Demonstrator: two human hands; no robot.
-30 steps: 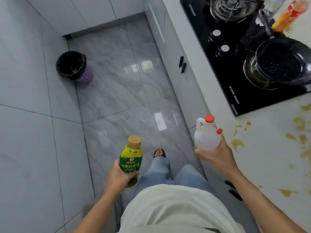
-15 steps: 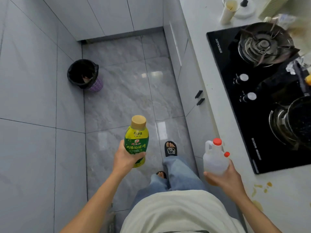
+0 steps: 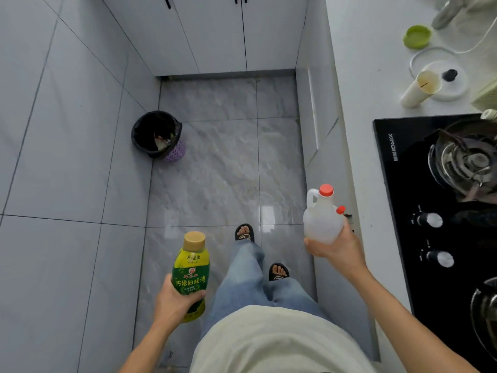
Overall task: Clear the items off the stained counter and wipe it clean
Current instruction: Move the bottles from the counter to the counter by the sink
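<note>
My left hand (image 3: 176, 302) grips a green-and-yellow sauce bottle (image 3: 191, 267) with a tan cap, held upright over the grey floor. My right hand (image 3: 336, 246) holds a clear white jug (image 3: 321, 218) with a red cap from below, just left of the white counter's (image 3: 368, 109) front edge. The stained part of the counter is out of view.
A black gas hob (image 3: 435, 211) fills the counter at right. Beyond it stand a cream cup (image 3: 421, 88), a glass lid (image 3: 437, 65) and a green lid (image 3: 416, 36). A black-lined purple bin (image 3: 157, 135) sits on the floor by the left wall. White cabinets (image 3: 215, 33) close the far end.
The view has moved forward along the counter; the stains have left the frame and the far end with the cup and lids has come in. Both hands still hold their bottles.
</note>
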